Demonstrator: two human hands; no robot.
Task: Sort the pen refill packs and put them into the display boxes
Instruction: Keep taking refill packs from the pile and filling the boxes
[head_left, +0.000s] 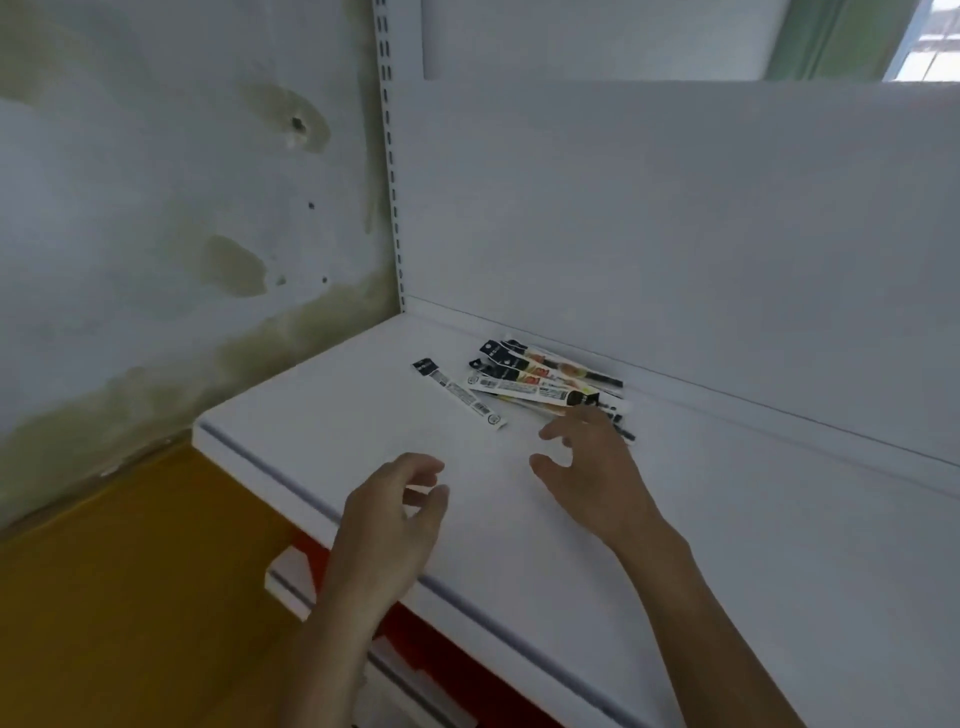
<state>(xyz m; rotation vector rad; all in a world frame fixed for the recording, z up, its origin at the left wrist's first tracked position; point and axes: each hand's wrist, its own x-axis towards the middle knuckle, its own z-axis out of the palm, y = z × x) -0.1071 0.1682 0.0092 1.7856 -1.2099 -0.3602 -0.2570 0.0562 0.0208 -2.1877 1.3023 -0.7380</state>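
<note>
White shelf (727, 519) board is seen beneath both hands. The right hand (587, 478) is held spread, its fingers loosely bent and nothing gripped. Its fingertips (589, 418) are placed over the near end of a pile of pen refill packs (540, 376), though contact cannot be confirmed. The left hand (395, 514) is held near it, above the shelf's front edge, fingers loosely curled and nothing held.

The pile is fanned out beyond the right hand, close to the foot of the white back panel (675, 208). A single pack (460, 393) is laid flat on the shelf, beyond the left hand and just beside the pile.

Further out past the left hand, a slotted upright (392, 182) is fixed at the shelf's far corner, and a stained wall (156, 208) is seen beside it. Below the left forearm, a lower shelf (291, 577) and a yellow floor (104, 597) are shown.
</note>
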